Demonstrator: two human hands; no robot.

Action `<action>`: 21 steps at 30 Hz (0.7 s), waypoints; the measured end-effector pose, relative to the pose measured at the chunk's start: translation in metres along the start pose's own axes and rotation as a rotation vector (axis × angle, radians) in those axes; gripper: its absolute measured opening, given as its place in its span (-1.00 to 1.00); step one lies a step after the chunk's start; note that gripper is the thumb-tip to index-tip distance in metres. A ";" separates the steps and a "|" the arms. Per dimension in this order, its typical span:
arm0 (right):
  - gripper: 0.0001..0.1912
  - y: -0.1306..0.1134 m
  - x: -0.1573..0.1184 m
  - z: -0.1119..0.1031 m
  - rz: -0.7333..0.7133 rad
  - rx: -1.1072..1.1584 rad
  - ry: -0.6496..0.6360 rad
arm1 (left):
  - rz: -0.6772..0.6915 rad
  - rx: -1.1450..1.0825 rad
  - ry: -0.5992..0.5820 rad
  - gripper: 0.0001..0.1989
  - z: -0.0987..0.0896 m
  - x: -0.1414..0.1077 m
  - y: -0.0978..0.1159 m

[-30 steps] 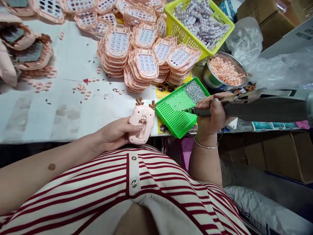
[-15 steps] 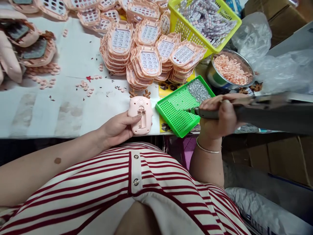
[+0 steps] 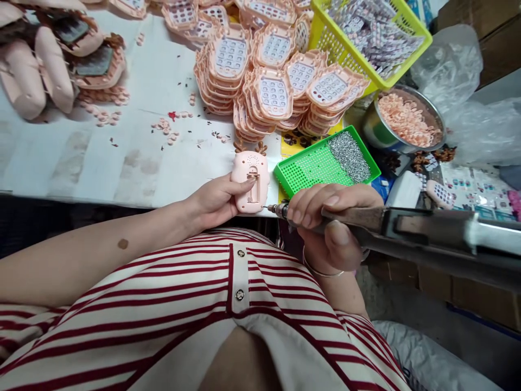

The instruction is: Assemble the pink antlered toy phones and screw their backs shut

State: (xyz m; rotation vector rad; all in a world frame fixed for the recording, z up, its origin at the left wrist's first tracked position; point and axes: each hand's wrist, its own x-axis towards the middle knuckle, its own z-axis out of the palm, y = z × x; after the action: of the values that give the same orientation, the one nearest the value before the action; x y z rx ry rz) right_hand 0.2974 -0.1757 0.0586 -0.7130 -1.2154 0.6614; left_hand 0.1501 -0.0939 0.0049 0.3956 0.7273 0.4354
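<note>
My left hand (image 3: 222,201) grips a pink plastic toy casing (image 3: 260,163) by its left side, thumb across the battery compartment. Brown antlers top the casing, which lies back side up at the table's front edge. In my right hand (image 3: 329,217) is a power screwdriver (image 3: 366,217), its fingers wrapped round the dark body. The bit points left, its tip close to the casing's lower right corner; whether it touches I cannot tell. Behind my right hand stands a green perforated tray (image 3: 309,168) with a heap of small silver screws (image 3: 350,155) at its right end.
Stacked pink casing halves with keypads (image 3: 271,95) stand behind the toy. A yellow basket (image 3: 370,70) of small printed parts and a metal bowl (image 3: 437,138) of pink pieces are at back right. More casings (image 3: 57,70) lie far left, with loose bits (image 3: 165,127) on the table (image 3: 163,76).
My right hand has brought the screwdriver from above the green tray down and left to the toy casing. My left hand still holds the casing. The view has shifted slightly left.
</note>
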 end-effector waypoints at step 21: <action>-0.89 -0.012 0.024 -0.029 -0.143 -0.112 -0.086 | -0.046 -0.016 0.087 -0.73 0.010 -0.002 0.003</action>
State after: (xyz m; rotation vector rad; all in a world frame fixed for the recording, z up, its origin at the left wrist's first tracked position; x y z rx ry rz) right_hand 0.3321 -0.1684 0.0771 -0.6895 -1.3774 0.5126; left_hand 0.1546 -0.0942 0.0145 0.3461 0.8153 0.4164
